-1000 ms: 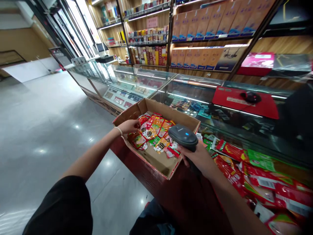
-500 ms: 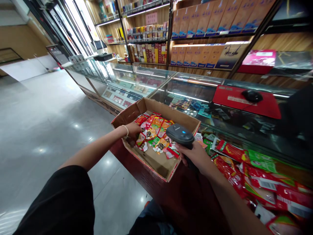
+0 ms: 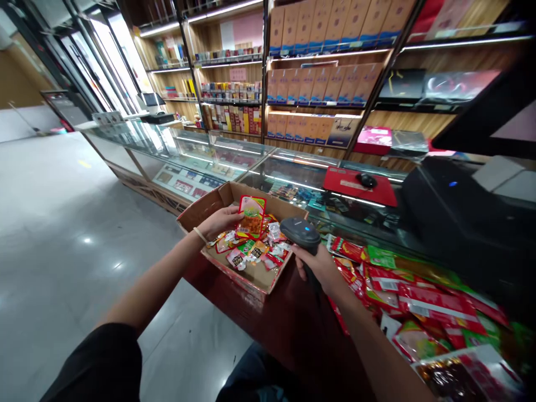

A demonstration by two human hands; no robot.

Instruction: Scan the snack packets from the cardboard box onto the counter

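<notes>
We logged left hand (image 3: pixel 220 220) clamped on one snack packet (image 3: pixel 252 216), lifted just above the cardboard box (image 3: pixel 196 209) after digging inside it | right hand (image 3: pixel 320 265) closed round the scanner (image 3: pixel 300 231) at the box's right rim | packet upright, clear of the box, near the scanner head

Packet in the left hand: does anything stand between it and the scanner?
Nothing visible does. The left hand holds the packet upright above the box; the scanner, in the right hand, is to its right across an open gap. The loose packets lie lower, in the box.
</notes>
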